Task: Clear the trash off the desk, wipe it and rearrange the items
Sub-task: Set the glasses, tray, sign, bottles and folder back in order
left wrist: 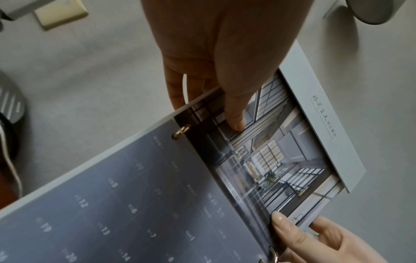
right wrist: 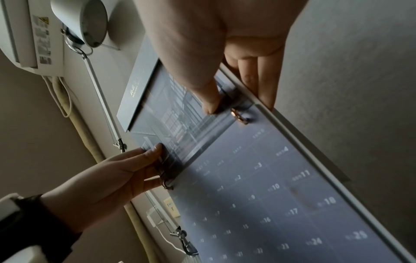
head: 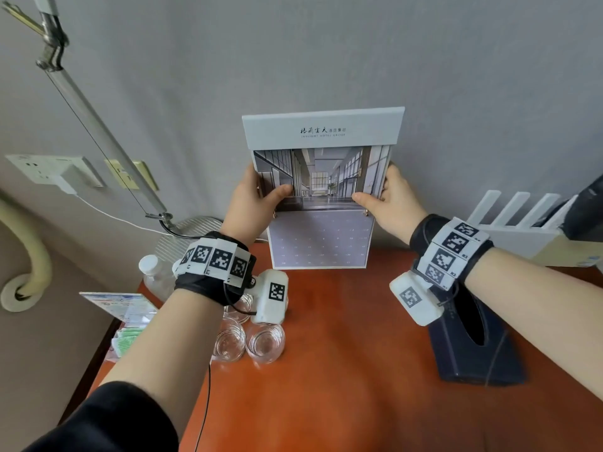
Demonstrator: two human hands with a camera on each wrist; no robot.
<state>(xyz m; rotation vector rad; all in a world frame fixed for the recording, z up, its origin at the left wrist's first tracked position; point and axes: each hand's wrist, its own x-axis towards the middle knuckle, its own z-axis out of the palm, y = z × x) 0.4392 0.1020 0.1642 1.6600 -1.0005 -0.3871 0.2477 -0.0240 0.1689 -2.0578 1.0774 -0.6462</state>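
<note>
Both hands, left hand (head: 251, 203) and right hand (head: 390, 200), pinching the calendar (head: 321, 190) upright above the counter (head: 342, 353); its base should be lowered squarely against the wall.

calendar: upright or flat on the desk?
Upright: both hands, left and right, hold the calendar vertical before the wall.

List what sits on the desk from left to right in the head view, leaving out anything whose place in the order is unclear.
Leaflet stand → water bottle → drinking glasses → calendar, held up by the left hand and right hand → dark tissue box.
</note>
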